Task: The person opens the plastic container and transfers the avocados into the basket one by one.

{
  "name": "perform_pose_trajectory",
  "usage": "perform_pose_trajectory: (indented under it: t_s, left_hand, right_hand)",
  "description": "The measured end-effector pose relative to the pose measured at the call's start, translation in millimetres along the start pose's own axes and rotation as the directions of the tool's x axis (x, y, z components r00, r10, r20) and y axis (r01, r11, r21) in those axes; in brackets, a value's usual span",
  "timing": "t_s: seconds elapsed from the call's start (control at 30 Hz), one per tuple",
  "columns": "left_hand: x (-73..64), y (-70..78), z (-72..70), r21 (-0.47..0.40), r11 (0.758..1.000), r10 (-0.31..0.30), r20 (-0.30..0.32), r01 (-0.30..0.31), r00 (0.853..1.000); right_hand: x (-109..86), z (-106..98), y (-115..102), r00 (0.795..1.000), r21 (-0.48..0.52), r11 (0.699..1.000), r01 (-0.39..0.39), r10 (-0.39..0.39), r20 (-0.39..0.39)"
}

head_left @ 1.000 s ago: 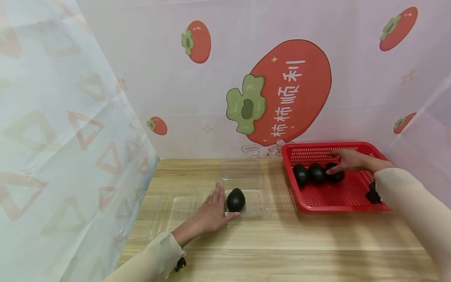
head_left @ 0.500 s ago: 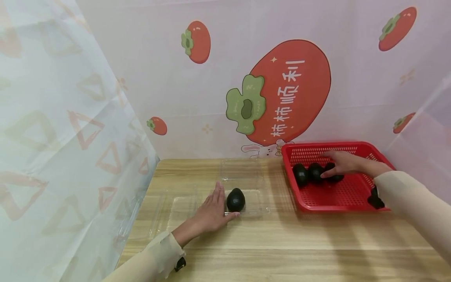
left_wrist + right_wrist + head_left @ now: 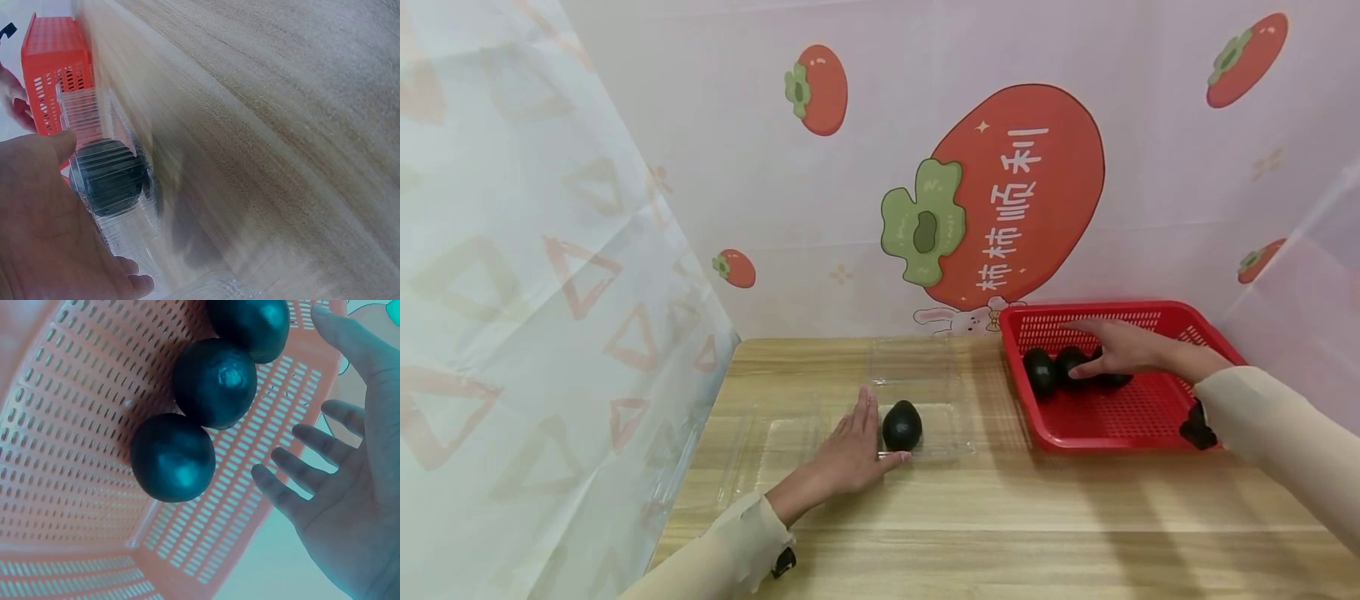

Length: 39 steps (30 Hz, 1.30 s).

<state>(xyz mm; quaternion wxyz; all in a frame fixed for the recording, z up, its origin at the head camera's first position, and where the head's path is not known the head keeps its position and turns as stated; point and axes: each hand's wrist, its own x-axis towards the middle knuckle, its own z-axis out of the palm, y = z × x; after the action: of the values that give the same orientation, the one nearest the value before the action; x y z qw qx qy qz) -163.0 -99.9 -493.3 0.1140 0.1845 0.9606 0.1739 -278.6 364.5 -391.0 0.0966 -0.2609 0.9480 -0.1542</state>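
A dark avocado (image 3: 902,425) sits in a clear plastic container (image 3: 946,417) whose lid stands folded back. My left hand (image 3: 847,458) lies along that container's left side, fingers straight and thumb across the front edge. In the left wrist view the avocado (image 3: 111,181) shows through the ribbed plastic wall. On the right, my right hand (image 3: 1123,346) hovers over the red basket (image 3: 1120,444) with fingers spread, holding nothing. Three dark avocados (image 3: 172,457) line up in the basket; the hand partly covers the rightmost one in the head view.
A second clear container (image 3: 771,442) lies on the wooden table (image 3: 955,533) left of the first one, partly behind the left forearm. Patterned sheets (image 3: 850,192) hang at the back and sides, close behind the basket.
My right hand has shifted left over the row of avocados in the basket. The left hand, the container and its avocado have stayed put.
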Motion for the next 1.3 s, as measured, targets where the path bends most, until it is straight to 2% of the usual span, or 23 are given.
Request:
perform_pose_trajectory:
  t_s: [0.37, 0.67, 1.13, 1.3]
  left_hand:
    - [-2.2, 4.2, -4.5, -0.002, 1.0, 0.003, 0.005, -0.003, 1.0]
    - [-2.3, 4.5, -4.0, 0.008, 1.0, 0.007, 0.004, -0.007, 1.0]
    - [-3.6, 6.3, -5.4, 0.008, 1.0, 0.008, 0.003, -0.008, 1.0]
    - [-4.0, 5.8, -5.0, 0.005, 1.0, 0.013, 0.0, -0.013, 1.0]
  right_hand:
    - [0.0, 1.0, -17.3, 0.998, -0.014, 0.999, 0.051, -0.051, -0.023]
    - [4.5, 3.5, -41.6, 0.994, -0.022, 0.994, 0.102, -0.103, -0.041]
    - [12.7, 6.2, -76.7, 0.993, -0.036, 0.994, 0.102, -0.104, -0.059]
    - [15.6, 9.6, -89.3, 0.988, -0.034, 0.99, 0.139, -0.141, -0.06]
